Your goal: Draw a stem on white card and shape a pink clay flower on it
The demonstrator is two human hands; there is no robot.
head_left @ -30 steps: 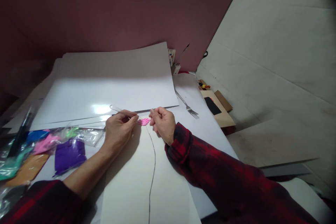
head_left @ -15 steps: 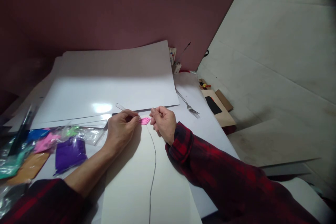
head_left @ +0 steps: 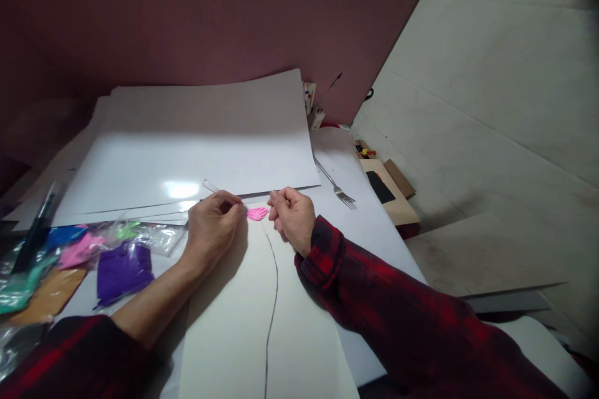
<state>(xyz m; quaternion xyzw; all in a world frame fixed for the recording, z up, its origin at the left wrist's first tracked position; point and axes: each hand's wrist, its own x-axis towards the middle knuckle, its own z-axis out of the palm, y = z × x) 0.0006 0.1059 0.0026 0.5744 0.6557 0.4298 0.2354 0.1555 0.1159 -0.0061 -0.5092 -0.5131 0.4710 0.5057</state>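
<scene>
My left hand (head_left: 211, 229) pinches a thin clear plastic tool (head_left: 211, 186) whose tip rests on a small pink clay piece (head_left: 257, 213). That pink piece lies at the top end of a dark curved line (head_left: 272, 290) drawn on a white sheet (head_left: 234, 336). My right hand (head_left: 294, 218) sits just right of the pink piece, fingers curled, fingertips touching its right edge. Both sleeves are red and black plaid.
A stack of large glossy white sheets (head_left: 187, 143) lies behind the hands. Plastic bags of coloured clay (head_left: 84, 259) are at the left, a purple lump (head_left: 122, 271) among them. A metal fork (head_left: 336, 187) and brown cardboard (head_left: 388, 193) lie to the right.
The hands have hardly moved; the clear tool's tilt shifted slightly while its tip stayed on the pink piece. The view has drifted a little.
</scene>
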